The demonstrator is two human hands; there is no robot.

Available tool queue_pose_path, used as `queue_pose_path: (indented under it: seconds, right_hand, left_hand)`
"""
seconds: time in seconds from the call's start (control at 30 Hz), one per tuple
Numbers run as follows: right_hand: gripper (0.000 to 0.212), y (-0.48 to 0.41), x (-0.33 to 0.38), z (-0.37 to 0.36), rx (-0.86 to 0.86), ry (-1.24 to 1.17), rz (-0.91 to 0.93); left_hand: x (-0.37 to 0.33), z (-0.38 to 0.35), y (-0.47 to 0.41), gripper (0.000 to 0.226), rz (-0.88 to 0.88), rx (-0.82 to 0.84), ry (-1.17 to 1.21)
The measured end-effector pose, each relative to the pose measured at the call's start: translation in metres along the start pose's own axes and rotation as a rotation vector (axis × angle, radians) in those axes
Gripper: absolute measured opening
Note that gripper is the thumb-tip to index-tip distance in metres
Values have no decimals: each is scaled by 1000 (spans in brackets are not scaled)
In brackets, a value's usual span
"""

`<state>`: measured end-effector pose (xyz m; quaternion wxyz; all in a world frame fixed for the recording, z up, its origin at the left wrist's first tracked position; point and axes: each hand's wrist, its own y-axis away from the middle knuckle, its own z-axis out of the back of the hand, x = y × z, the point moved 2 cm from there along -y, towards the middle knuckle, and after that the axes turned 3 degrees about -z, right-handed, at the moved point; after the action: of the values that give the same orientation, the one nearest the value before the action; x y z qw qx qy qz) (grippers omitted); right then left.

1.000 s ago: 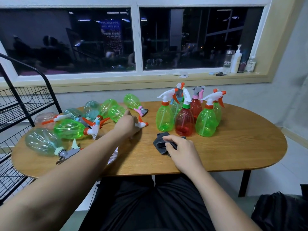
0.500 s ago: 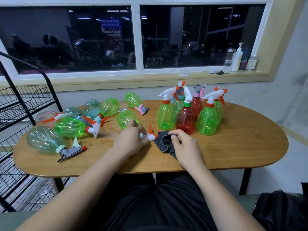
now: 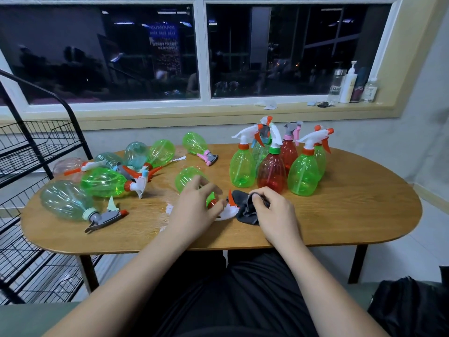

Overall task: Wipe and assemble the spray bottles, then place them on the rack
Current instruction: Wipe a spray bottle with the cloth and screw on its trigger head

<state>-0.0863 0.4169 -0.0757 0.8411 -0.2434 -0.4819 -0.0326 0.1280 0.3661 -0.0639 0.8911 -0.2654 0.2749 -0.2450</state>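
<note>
One green spray bottle lay on its side under the left hand, whose fingers curled over its neck. The base pointed away beyond the knuckles, and the long axis slanted toward the right hand. Its white trigger head sat between the hands, touching the grey cloth that the right hand's fingers pinched in a bunch. The wipe, I judged, needed only a short leftward reach.

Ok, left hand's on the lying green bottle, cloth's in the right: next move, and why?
Probably slide the grey cloth left onto the white spray head and start wiping. The left hand grips the lying green bottle near its neck, steadying it, and the right hand holds the cloth bunched right beside that head.
</note>
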Motion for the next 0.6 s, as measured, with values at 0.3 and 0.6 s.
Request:
queue_pose_path:
  seconds: [0.3,0.6]
  right_hand:
    - [18,2,1,1,-47,-11,42]
    - [25,-13,-18,8,-212,-356,-271]
  left_hand:
    - [36,5,-29,63,236,31,-104]
    - [37,-5,-23,57,222,-55,-111]
